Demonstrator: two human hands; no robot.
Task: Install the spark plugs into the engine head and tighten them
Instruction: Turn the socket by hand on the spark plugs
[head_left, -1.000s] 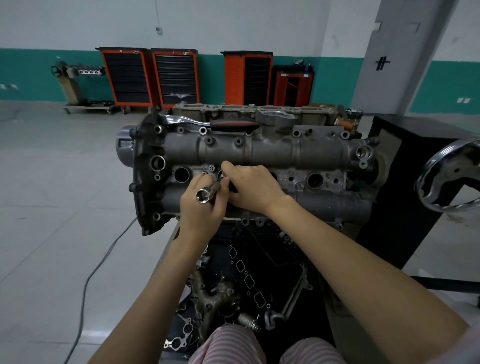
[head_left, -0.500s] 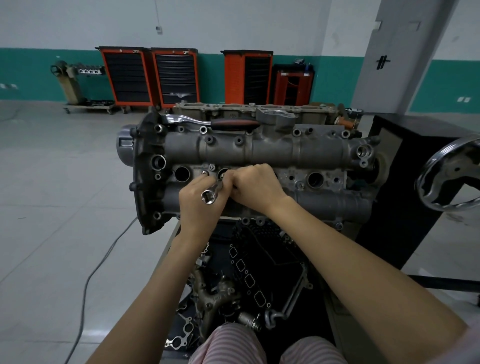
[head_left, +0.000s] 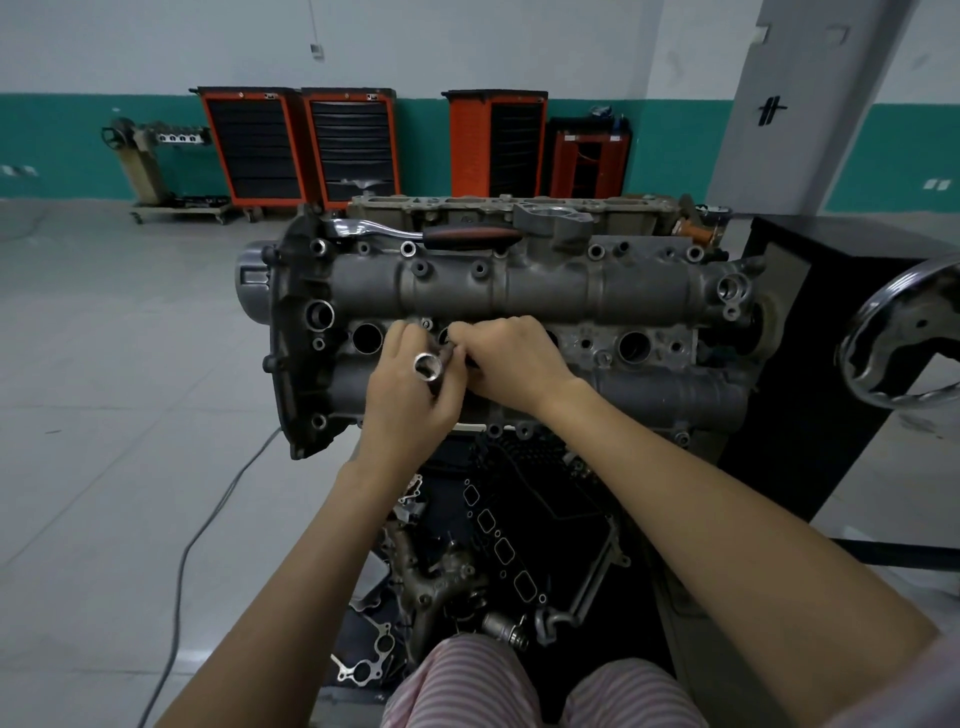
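The grey engine head lies across a stand in front of me, with open round plug wells along its middle row. My left hand grips a chrome spark plug socket, its open square-drive end facing me. My right hand curls its fingers round the socket's far end, right over the second well from the left. Whatever my right fingers pinch is hidden; no spark plug shows. A ratchet with a dark red handle lies on the head's far edge.
A chrome handwheel juts in at the right beside a black stand. Loose gaskets and metal parts lie on the lower shelf above my knees. A cable trails on the floor at left. Orange tool cabinets line the far wall.
Both hands and the socket shifted slightly toward the second well; the socket's open end now tilts more toward me and my left fingers have spread around it.
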